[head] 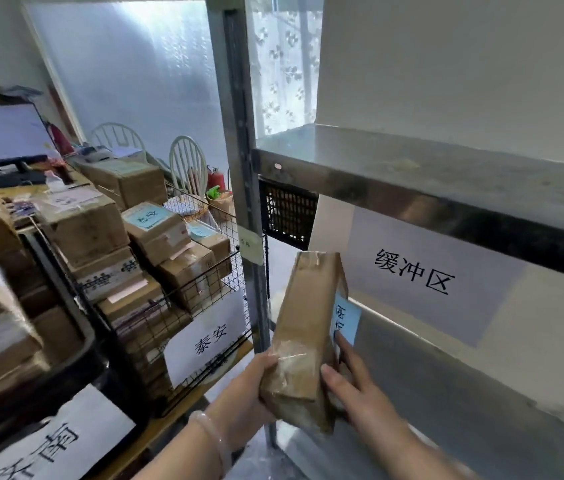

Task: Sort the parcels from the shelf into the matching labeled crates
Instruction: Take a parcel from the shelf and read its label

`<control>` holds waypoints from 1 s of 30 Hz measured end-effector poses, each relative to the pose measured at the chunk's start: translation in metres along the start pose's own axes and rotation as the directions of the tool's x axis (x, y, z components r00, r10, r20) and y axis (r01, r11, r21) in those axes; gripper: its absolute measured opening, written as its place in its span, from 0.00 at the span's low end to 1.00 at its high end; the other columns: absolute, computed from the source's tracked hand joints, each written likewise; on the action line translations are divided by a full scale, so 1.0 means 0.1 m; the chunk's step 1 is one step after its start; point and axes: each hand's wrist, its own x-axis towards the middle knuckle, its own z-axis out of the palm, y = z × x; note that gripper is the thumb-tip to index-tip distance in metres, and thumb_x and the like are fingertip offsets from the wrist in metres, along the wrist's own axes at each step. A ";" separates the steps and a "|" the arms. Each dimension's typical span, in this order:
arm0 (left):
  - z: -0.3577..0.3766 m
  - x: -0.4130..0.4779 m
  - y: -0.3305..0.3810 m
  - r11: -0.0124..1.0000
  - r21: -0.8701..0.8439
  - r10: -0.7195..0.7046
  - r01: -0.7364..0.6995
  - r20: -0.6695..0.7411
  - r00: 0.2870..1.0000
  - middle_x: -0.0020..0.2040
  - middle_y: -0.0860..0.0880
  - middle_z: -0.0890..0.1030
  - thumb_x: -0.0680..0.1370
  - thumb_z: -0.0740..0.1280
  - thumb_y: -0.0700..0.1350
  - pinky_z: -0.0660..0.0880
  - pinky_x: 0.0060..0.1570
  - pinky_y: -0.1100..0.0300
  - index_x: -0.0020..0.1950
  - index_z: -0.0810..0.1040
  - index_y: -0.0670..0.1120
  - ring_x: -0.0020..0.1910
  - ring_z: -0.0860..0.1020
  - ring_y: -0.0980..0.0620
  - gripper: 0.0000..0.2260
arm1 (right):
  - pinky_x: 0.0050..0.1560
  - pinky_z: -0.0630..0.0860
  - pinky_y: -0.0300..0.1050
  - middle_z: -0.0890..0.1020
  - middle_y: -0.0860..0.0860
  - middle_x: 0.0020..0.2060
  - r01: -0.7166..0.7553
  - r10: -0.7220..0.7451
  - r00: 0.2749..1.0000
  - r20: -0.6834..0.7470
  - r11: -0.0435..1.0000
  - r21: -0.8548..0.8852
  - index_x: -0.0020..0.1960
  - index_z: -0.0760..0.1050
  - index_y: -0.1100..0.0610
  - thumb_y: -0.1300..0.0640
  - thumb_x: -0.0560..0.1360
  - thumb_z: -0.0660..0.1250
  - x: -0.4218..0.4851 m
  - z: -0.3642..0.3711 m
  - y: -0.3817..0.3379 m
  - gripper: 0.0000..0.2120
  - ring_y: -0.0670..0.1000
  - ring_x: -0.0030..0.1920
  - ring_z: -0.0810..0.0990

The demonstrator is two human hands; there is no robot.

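Holding a taped brown cardboard parcel [303, 327] upright at the front left corner of the grey metal shelf [412, 161]: left hand [249, 393] wraps its lower edge, right hand [356, 382] pinches its blue-labelled side. Both the wire crate [155, 320] and black plastic crate [93, 368] already hold parcels; this one is judged not yet sorted.

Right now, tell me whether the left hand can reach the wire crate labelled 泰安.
Probably yes: the wire crate sits just left of the left hand, nothing between, though that hand grips the cardboard parcel.
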 end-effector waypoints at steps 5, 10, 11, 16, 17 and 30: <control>-0.24 -0.30 0.15 0.862 0.388 0.371 -0.327 -0.044 0.927 0.55 0.58 0.83 0.80 0.66 0.40 0.79 0.51 0.59 0.68 0.73 0.63 0.54 0.82 0.56 0.22 | 0.67 0.61 0.34 0.53 0.34 0.72 0.262 -0.306 0.952 -0.028 0.855 -0.448 0.67 0.60 0.28 0.42 0.68 0.76 -0.06 0.20 -0.10 0.36 0.40 0.72 0.58; -0.33 -0.63 0.25 0.834 0.396 0.424 -0.384 -0.015 0.906 0.63 0.54 0.76 0.64 0.80 0.55 0.81 0.45 0.60 0.69 0.68 0.69 0.54 0.81 0.56 0.37 | 0.75 0.58 0.52 0.42 0.30 0.73 0.368 -0.394 0.911 0.123 0.639 -0.676 0.71 0.51 0.26 0.28 0.64 0.65 -0.08 0.49 -0.24 0.39 0.44 0.74 0.49; -0.36 -0.68 0.27 0.834 0.380 0.441 -0.400 -0.024 0.897 0.62 0.53 0.75 0.64 0.80 0.53 0.81 0.44 0.59 0.68 0.68 0.69 0.53 0.81 0.56 0.37 | 0.74 0.58 0.51 0.42 0.29 0.71 0.382 -0.407 0.904 0.133 0.627 -0.679 0.70 0.49 0.25 0.27 0.63 0.63 -0.07 0.54 -0.28 0.39 0.43 0.73 0.49; -0.57 -0.92 0.38 0.812 0.352 0.532 -0.466 -0.119 0.838 0.62 0.52 0.79 0.64 0.79 0.50 0.81 0.48 0.53 0.65 0.73 0.71 0.56 0.81 0.50 0.33 | 0.74 0.57 0.48 0.44 0.26 0.68 0.447 -0.436 0.883 0.177 0.661 -0.603 0.70 0.49 0.24 0.33 0.70 0.68 -0.03 0.73 -0.48 0.36 0.38 0.71 0.48; -0.61 -0.98 0.40 0.806 0.341 0.551 -0.483 -0.136 0.824 0.61 0.52 0.80 0.64 0.78 0.50 0.81 0.47 0.55 0.64 0.74 0.70 0.56 0.82 0.50 0.32 | 0.73 0.56 0.45 0.44 0.27 0.69 0.459 -0.434 0.879 0.194 0.664 -0.591 0.69 0.49 0.24 0.35 0.71 0.68 -0.02 0.77 -0.52 0.36 0.34 0.70 0.48; -1.01 -2.13 1.04 0.669 0.466 0.739 -0.578 -0.343 0.579 0.66 0.50 0.73 0.62 0.75 0.63 0.81 0.48 0.57 0.68 0.67 0.71 0.57 0.80 0.46 0.36 | 0.52 0.74 0.32 0.64 0.35 0.68 0.639 -0.450 0.743 0.496 0.697 -0.325 0.67 0.52 0.20 0.32 0.66 0.70 0.14 1.98 -1.42 0.38 0.36 0.62 0.69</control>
